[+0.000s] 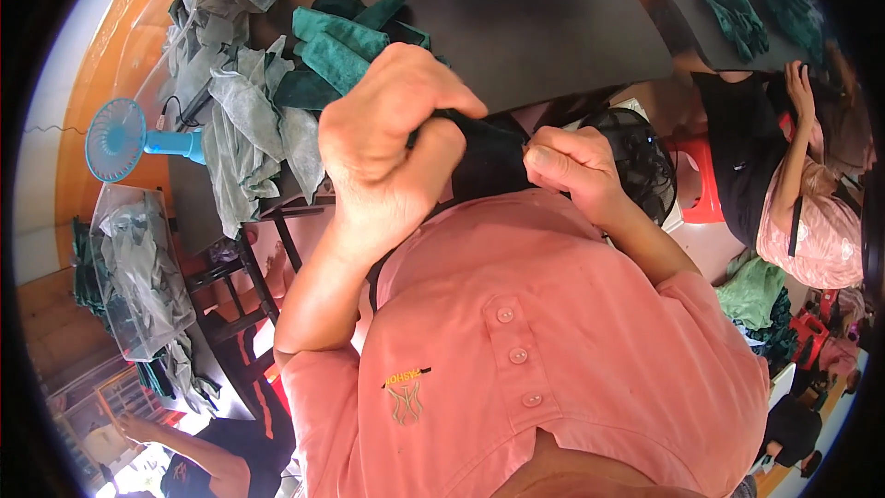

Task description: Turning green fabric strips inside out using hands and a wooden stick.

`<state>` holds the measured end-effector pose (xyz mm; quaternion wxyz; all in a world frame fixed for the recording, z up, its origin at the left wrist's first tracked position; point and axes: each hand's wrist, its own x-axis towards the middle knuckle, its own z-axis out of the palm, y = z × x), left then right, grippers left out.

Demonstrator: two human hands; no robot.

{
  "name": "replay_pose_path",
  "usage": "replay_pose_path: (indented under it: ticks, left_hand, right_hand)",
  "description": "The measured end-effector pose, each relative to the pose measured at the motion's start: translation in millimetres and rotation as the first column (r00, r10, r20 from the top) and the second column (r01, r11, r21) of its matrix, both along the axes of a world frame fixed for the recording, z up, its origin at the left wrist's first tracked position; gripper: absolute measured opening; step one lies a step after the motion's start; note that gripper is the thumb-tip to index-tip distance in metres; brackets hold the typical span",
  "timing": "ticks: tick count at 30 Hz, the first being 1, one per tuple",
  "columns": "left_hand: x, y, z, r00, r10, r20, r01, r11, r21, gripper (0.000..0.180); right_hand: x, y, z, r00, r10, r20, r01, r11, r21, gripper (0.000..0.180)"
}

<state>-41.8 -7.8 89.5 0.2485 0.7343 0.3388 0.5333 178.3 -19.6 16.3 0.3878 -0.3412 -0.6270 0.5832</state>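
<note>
My left hand (392, 134) is raised in front of my chest, its fingers curled and thumb bent inward. To its right my right hand (576, 171) is closed in a pinch. A dark cloth piece (489, 157) stretches between the two hands at the table's near edge, its ends going into the fingers. Its exact shape is hard to make out in the shade. Just beyond my left hand lies a pile of folded dark green velvety pieces (343, 44). Left of that pile, grey-green cloth pieces (253, 129) lie heaped and hang over the table edge.
The dark table (553, 28) reaches away ahead. A blue fan (117, 139) stands at the left, above a clear bin (138, 267) of grey cloth. A black fan (636, 161) and a red stool (699, 180) are at the right. Other people sit at right (811, 212) and lower left (221, 461).
</note>
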Motion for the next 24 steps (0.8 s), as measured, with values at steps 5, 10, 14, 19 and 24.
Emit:
replay_pose_path:
  ticks: [5,10,14,19,24]
  left_hand:
    - [8,4,18,0.967,0.123,-0.222,-0.039,0.936,0.351,0.019]
    - [14,9,25,0.878,0.223,-0.424,0.087,0.796,0.599,0.021]
    - [22,9,19,0.881,0.241,-0.408,0.148,0.678,0.72,0.024]
    - [35,-4,0,0.857,0.173,-0.485,0.14,0.828,0.544,0.019]
    - [27,4,-11,0.895,0.295,-0.335,-0.056,0.818,0.573,0.019]
  right_hand:
    - [13,-4,10,0.999,-0.026,-0.032,0.027,0.999,0.033,0.032]
    - [44,-3,23,0.993,-0.03,0.118,0.028,0.999,0.018,0.034]
    - [47,-3,25,0.975,-0.038,0.22,0.07,0.988,-0.139,0.039]
    - [26,-8,14,0.887,-0.348,0.303,0.295,0.933,0.206,0.037]
    - [23,-15,3,0.796,-0.423,0.433,0.261,0.885,0.386,0.031]
